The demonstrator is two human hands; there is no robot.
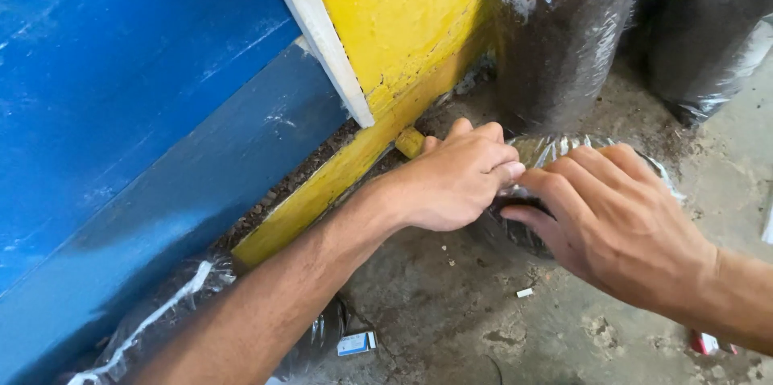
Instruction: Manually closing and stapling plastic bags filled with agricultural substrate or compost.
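My left hand (451, 180) and my right hand (620, 220) meet over a small clear plastic bag of dark soil (527, 232) that stands on the concrete floor. Both hands pinch the crinkled plastic at the bag's mouth, fingers curled around its rim. The left hand comes in from the lower left, the right from the lower right. Most of the bag is hidden under the hands; only shiny plastic (555, 147) and a dark opening show between the fingers.
A blue wooden wall (129, 111) and a yellow board (386, 22) rise at the left. Two tall plastic bags of dark soil (555, 39) (708, 31) stand behind. Another soil-filled bag (185, 296) lies along the wall. A small card box (356, 343) lies on the floor.
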